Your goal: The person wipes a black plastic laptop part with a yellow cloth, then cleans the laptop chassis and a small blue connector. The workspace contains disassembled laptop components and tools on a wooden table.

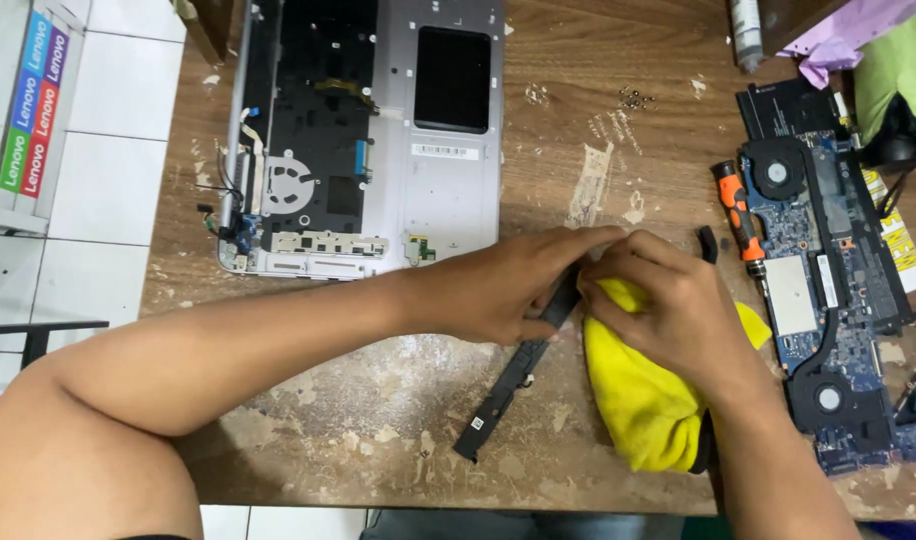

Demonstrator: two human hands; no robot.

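Observation:
My left hand (513,285) grips the upper part of a long black plastic part (503,385) that slants down toward the table's near edge. My right hand (678,305) presses a yellow cloth (643,400) against the same part where the two hands meet. The cloth hangs down under my right wrist. The upper end of the black part is hidden between my hands; another black end (709,243) shows just past my right hand.
An opened silver laptop base (448,190) lies at the back of the worn wooden table (378,420). A blue laptop mainboard (828,290) with two fans lies at right, an orange-handled screwdriver (735,215) beside it. Small screws (635,98) sit near the back.

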